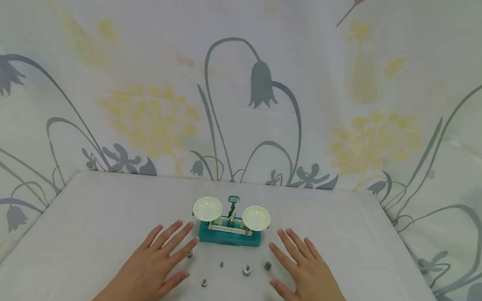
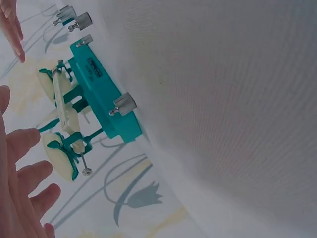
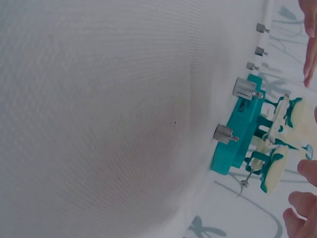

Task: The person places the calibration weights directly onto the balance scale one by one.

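Observation:
A small balance scale with a teal base [image 1: 230, 237] stands on the table between the hands. Its left cream pan [image 1: 207, 209] sits slightly higher than the right pan [image 1: 256, 218], and no weight is visible in either. My left hand [image 1: 149, 269] is at the scale's front left, fingers spread, holding nothing. On the other side, my right hand [image 1: 309, 281] is likewise spread and holds nothing. Several metal weights lie in front of the scale, including a large one [image 1: 246, 270] and a tiny one [image 1: 221, 264]. Another weight [image 1: 190, 254] is partly hidden by my left fingers.
One weight [image 1: 204, 283] stands nearest the front, and another weight [image 1: 267, 265] is close to the right fingertips. A white cloth covers the table [image 1: 87, 232]. Behind it hangs a flower-patterned curtain [image 1: 243, 122], which also runs along both sides.

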`<action>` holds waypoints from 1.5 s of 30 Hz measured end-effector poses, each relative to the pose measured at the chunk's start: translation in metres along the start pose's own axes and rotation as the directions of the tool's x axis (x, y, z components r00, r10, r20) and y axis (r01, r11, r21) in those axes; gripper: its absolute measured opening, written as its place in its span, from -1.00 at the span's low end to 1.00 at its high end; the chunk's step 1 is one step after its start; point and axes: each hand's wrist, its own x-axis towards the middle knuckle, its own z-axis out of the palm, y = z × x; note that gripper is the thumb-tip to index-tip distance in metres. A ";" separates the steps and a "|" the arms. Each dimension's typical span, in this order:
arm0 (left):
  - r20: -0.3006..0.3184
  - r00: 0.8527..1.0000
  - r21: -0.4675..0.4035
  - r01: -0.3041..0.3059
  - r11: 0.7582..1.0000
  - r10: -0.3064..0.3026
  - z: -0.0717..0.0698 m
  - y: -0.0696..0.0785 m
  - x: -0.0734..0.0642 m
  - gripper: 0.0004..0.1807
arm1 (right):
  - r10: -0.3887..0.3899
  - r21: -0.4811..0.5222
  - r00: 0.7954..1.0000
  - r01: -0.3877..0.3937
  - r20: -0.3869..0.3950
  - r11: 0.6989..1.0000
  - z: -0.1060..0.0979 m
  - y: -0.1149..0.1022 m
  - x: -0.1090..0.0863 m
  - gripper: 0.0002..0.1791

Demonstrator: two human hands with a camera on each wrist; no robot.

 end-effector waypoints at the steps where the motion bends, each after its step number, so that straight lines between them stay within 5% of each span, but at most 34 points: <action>1: -0.006 1.000 -0.002 -0.007 1.000 0.007 0.000 -0.001 0.000 -0.30 | 0.006 0.010 1.000 -0.006 -0.001 1.000 0.000 0.000 0.000 -0.24; 10: -0.053 0.999 -0.052 -0.011 0.999 0.008 0.000 -0.003 0.003 -0.41 | 0.076 0.107 0.997 -0.073 -0.020 0.992 -0.001 -0.006 -0.001 -0.37; 19: -0.055 0.994 -0.170 0.080 0.982 -0.091 0.002 -0.001 0.005 -0.45 | 0.165 0.199 0.986 -0.158 -0.018 0.967 -0.001 -0.008 0.000 -0.51; 26: -0.112 0.979 -0.279 0.131 0.951 -0.168 0.007 -0.002 0.004 -0.52 | 0.207 0.321 0.978 -0.188 -0.026 0.928 0.001 -0.007 -0.001 -0.60; 32: -0.065 0.950 -0.404 0.255 0.878 -0.306 0.010 -0.002 0.004 -0.62 | 0.246 0.464 0.966 -0.251 0.073 0.849 0.004 -0.004 0.000 -0.69; 37: -0.002 0.923 -0.472 0.338 0.814 -0.384 0.011 -0.004 0.006 -0.63 | 0.289 0.570 0.943 -0.329 0.163 0.753 0.006 0.000 0.001 -0.81; 40: 0.028 0.909 -0.528 0.367 0.766 -0.416 0.013 -0.007 0.008 -0.64 | 0.298 0.629 0.940 -0.334 0.166 0.702 0.008 0.003 0.002 -0.84; 45: 0.088 0.880 -0.615 0.416 0.670 -0.466 0.017 -0.015 0.012 -0.65 | 0.294 0.681 0.944 -0.316 0.152 0.661 0.010 0.007 0.003 -0.85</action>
